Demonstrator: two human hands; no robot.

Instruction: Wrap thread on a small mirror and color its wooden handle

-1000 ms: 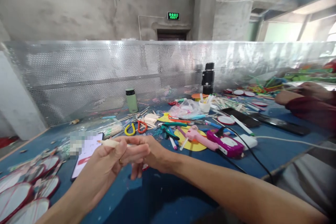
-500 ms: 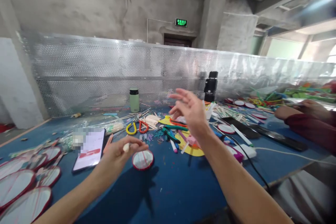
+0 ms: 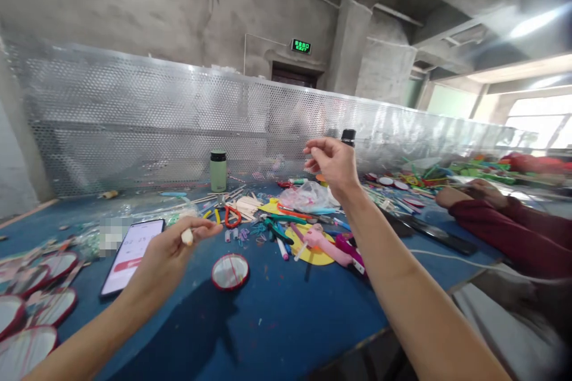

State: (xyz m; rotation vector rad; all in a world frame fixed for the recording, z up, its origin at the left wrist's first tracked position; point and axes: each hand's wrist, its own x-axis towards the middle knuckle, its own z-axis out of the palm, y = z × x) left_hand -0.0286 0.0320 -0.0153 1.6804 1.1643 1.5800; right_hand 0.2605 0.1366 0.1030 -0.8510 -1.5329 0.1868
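Note:
My left hand point(image 3: 172, 250) is closed above the table's left half, beside the phone. A small pale, stick-like piece point(image 3: 187, 236) pokes out of its curled fingers, seen end-on; the rest is hidden in the palm. Just right of that hand, a small round disc with a red rim and whitish face point(image 3: 230, 271) lies flat on the blue table point(image 3: 286, 309). My right hand point(image 3: 333, 164) is raised over the clutter, its fingers loosely bent and apart with nothing visible in them. Below it lie a pink glue gun point(image 3: 328, 245) and a clear plastic bag point(image 3: 306, 196).
A phone point(image 3: 133, 253) and several red-rimmed discs point(image 3: 53, 306) lie at left. Pliers with orange handles point(image 3: 232, 216), wooden sticks point(image 3: 250, 205) and a green bottle point(image 3: 218, 171) stand or lie behind. At right are a co-worker's maroon sleeves point(image 3: 491, 223) and a white cable point(image 3: 451, 256).
The view has turned slightly right. My right hand has risen and its fingers have drawn in; the plastic bag now shows beneath it. My left hand has moved left, away from the small disc.

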